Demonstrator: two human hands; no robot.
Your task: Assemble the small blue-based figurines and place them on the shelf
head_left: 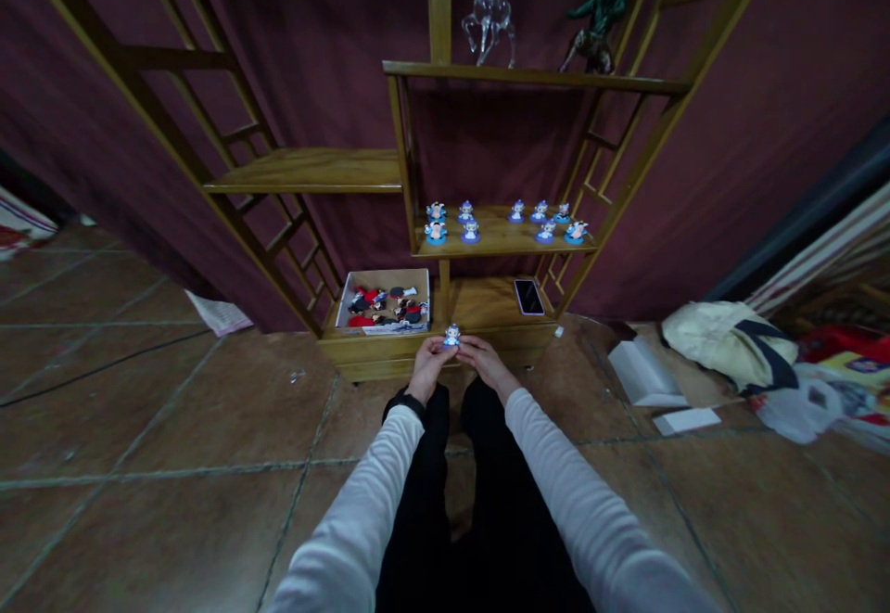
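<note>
I see an open, pale-walled cardboard box (pixel 386 279) holding jumbled red and black pieces (pixel 410 313), standing on the bottom board of a brown wooden shelf unit (pixel 312 168). Just right of the box and nearer me, my left hand (pixel 425 364), with a dark wristband, pinches a small purple-and-white figurine (pixel 451 338) upright; my right hand (pixel 485 363) grips its other side with the fingertips. Above and right of the box, nine small blue, purple and white figurines (pixel 471 231) stand on a shelf, four left, five right. Further right of the box, level with it, lies a black-screened phone (pixel 529 297).
</note>
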